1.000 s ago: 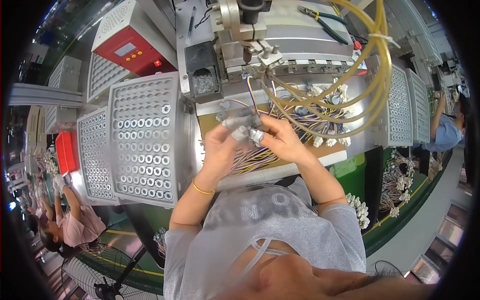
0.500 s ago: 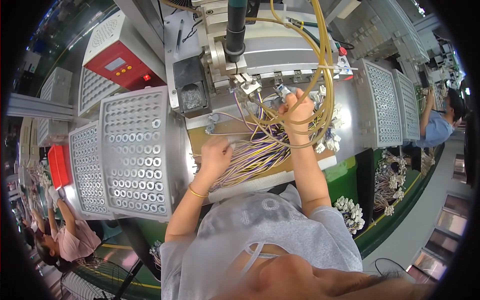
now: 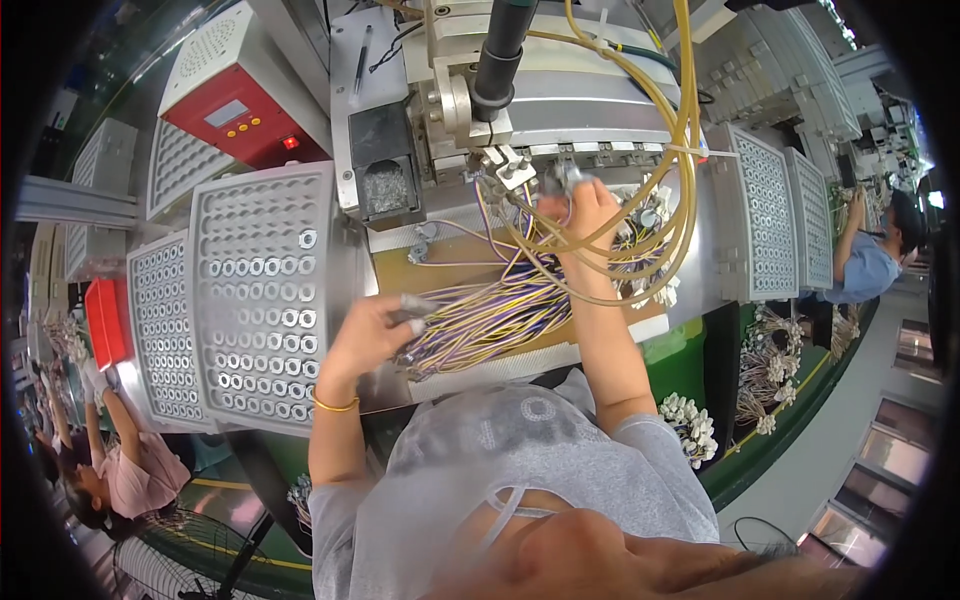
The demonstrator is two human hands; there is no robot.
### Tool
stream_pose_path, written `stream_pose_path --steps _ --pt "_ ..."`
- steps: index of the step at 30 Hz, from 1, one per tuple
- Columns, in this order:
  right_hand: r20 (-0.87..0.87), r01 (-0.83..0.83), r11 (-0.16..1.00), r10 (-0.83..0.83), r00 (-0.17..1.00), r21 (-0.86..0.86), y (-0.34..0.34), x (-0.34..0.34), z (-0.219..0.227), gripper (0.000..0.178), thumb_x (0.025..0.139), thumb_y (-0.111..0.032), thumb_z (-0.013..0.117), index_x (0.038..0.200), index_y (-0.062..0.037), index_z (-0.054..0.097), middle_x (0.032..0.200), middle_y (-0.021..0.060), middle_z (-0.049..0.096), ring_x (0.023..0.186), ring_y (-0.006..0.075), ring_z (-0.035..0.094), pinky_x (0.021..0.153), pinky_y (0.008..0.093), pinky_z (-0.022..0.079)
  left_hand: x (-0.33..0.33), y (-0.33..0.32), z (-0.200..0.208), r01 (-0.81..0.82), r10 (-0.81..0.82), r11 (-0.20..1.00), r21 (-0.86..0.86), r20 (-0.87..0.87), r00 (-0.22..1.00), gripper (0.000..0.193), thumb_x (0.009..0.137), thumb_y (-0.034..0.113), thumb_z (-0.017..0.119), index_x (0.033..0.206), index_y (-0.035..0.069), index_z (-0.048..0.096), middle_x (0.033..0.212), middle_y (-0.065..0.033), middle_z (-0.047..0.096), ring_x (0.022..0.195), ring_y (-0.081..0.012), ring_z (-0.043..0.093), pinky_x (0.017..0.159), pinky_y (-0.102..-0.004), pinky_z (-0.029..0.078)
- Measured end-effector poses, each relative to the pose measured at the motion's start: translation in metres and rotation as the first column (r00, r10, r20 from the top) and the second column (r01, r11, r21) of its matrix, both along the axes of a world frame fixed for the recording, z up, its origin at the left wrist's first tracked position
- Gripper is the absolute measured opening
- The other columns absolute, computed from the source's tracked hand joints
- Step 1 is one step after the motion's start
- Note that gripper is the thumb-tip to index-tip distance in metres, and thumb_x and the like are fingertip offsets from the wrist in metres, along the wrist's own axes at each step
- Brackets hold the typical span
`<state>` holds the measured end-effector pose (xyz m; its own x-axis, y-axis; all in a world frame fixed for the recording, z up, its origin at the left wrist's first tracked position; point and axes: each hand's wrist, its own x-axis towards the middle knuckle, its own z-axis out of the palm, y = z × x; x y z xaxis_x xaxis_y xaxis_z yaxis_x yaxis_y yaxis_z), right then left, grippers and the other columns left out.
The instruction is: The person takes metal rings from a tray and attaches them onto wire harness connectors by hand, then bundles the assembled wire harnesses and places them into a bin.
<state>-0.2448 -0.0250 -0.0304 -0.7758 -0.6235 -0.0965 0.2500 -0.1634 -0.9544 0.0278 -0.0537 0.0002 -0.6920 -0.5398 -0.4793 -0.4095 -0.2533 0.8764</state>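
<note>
My left hand (image 3: 368, 338) is at the left end of a bundle of purple, yellow and white wires (image 3: 490, 322). Pale covers sit on its fingertips, and its thumb and fingers are apart with nothing between them. In front of the machine's rail, my right hand (image 3: 592, 212) pinches a small grey part (image 3: 567, 178), blurred by motion. Just left of that part is a metal clamp block (image 3: 512, 170) on the machine. Looped amber tubes (image 3: 690, 140) pass over my right hand and wrist. White connectors (image 3: 660, 290) cluster at the wires' right end.
Grey trays of metal rings (image 3: 262, 300) stand at the left, below a red and white control box (image 3: 245, 120). A black box of clear bits (image 3: 385, 180) adjoins the machine. More ring trays (image 3: 765, 215) stand at the right. Co-workers sit at both sides.
My left hand has moved left, off the wires, and its fingers have spread. My right hand still pinches the small part at the rail, which is now blurred. The whole view has shifted slightly.
</note>
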Motion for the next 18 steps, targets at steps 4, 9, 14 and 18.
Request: stream_pose_path --steps 4,9,14,18 --pt "0.083 -0.047 0.998 0.050 0.995 -0.031 -0.007 0.003 0.020 0.012 0.077 -0.008 0.047 0.073 0.0029 0.049 0.060 0.0073 0.052 0.044 0.0173 0.056 0.039 0.0271 0.046 0.024 0.000 -0.007 -0.238 0.241 0.926 -0.294 -0.026 0.970 0.019 0.074 -0.003 0.060 0.093 -0.004 0.061 0.079 -0.0018 0.062 0.064 -0.0054 0.054 0.057 -0.0166 0.043" --pt "-0.676 0.015 0.974 0.146 0.722 0.227 0.041 -0.008 0.016 0.010 0.075 -0.007 0.053 0.070 0.0001 0.057 0.055 0.0042 0.055 0.048 0.0123 0.052 0.043 0.0238 0.041 0.030 -0.002 0.002 -0.456 0.424 0.841 -0.290 -0.169 0.890 0.020 0.075 -0.005 0.059 0.095 -0.005 0.060 0.083 -0.0031 0.062 0.074 -0.0075 0.056 0.064 -0.0190 0.046" --pt "-0.922 -0.474 0.880 0.213 0.323 0.037 0.037 0.078 0.042 0.013 0.065 -0.004 0.063 0.076 0.0022 0.057 0.063 0.0106 0.055 0.049 0.0227 0.051 0.047 0.0308 0.041 0.021 0.003 0.014 -0.421 0.455 0.890 0.174 -0.392 0.800 0.024 0.073 -0.004 0.062 0.097 -0.004 0.060 0.083 -0.0063 0.063 0.070 -0.0103 0.059 0.062 -0.0216 0.049" --pt "-0.938 -0.664 0.743 0.286 0.196 0.088 0.028 0.104 0.033 0.015 0.065 -0.001 0.063 0.078 0.0023 0.056 0.063 0.0104 0.053 0.050 0.0245 0.051 0.047 0.0327 0.041 0.015 -0.006 0.013 -0.482 0.497 0.864 0.144 -0.392 0.774 0.025 0.074 -0.002 0.061 0.099 -0.002 0.060 0.083 -0.0044 0.063 0.070 -0.0100 0.058 0.063 -0.0238 0.049"
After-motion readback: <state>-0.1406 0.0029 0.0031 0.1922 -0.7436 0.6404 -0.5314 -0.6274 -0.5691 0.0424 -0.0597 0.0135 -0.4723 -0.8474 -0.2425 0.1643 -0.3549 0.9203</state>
